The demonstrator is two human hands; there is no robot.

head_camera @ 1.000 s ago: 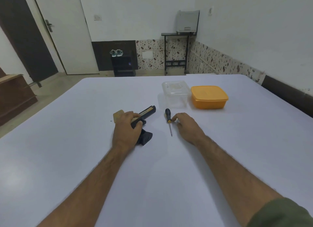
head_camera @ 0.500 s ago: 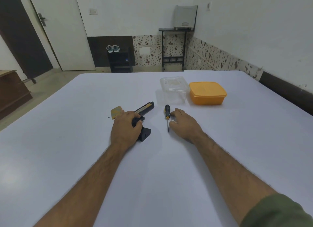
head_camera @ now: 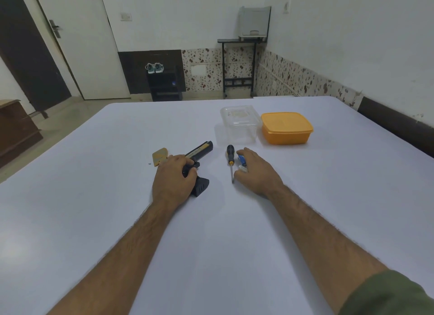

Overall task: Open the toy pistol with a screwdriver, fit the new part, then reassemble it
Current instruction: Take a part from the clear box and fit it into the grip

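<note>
White table (head_camera: 117,197): black plastic toy pistol (head_camera: 199,151) with tan slide panel is gripped by left hand (head_camera: 173,178); right hand (head_camera: 258,173), just beside it, is curled round small blue-white part (head_camera: 242,160).

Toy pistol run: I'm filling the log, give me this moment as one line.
left hand: grips toy pistol | right hand: on small blue part | screwdriver: lying untouched | table

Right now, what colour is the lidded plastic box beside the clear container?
Orange: both the lid and the body of the lidded plastic box, clearest in the head view.
</note>
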